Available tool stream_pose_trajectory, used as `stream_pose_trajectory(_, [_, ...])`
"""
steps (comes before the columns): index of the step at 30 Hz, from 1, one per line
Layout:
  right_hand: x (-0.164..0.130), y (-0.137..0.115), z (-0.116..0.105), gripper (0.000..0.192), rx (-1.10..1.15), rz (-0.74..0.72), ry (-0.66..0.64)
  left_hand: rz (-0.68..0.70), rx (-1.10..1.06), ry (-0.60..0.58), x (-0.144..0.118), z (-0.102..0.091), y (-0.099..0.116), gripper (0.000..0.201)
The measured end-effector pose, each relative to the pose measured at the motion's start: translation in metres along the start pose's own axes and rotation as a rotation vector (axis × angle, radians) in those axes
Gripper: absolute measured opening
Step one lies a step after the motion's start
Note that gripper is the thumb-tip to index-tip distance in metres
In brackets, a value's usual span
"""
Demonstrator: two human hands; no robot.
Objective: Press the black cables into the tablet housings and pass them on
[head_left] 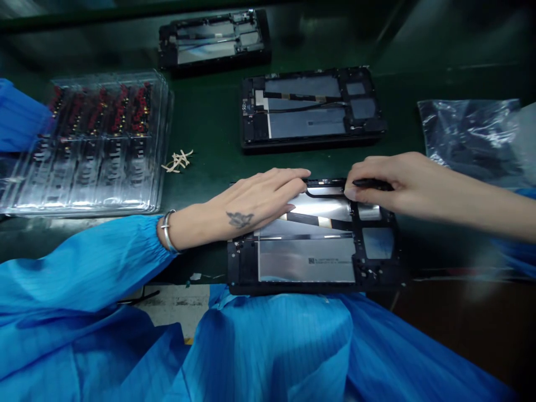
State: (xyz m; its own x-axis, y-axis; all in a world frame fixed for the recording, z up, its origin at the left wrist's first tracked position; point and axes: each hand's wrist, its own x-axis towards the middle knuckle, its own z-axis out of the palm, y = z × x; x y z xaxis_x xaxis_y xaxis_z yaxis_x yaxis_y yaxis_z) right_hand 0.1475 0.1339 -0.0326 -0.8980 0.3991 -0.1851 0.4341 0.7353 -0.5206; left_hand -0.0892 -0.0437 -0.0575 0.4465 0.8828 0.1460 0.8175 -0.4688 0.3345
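An opened tablet-like device [307, 261] lies in front of me, its silvery inner plate and black frame showing. My left hand [262, 204] rests over its upper left part with the fingers stretched out, holding nothing visible. My right hand [387, 181] is closed at the upper right edge of the frame, pinching a slim black tool [372, 183]. The tool's tip is hidden by the fingers. Between my hands a thin black cable [322, 195] runs near the top edge. A dark flat ribbon cable [310, 220] crosses the silvery plate.
Two similar opened devices, a nearer one [310, 123] and a farther one [213, 49], lie beyond. On the left are a clear plastic tray [154, 167] of small parts, a blue bin [20, 120] and pale strips [178, 161]. A plastic bag [464, 131] lies right.
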Motion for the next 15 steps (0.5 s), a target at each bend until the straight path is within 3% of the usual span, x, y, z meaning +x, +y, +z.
stream_pose_trajectory(4, [0.0001,-0.0047,-0.0042,0.042,-0.044,0.033,-0.078,0.038,0.034,-0.018,0.0029,-0.0028,0.0024,0.028])
stream_pose_trajectory(15, [0.0006,-0.0029,-0.0019,0.039,-0.042,0.017,-0.053,0.107,0.212,0.039,0.0082,0.0027,-0.0011,0.022])
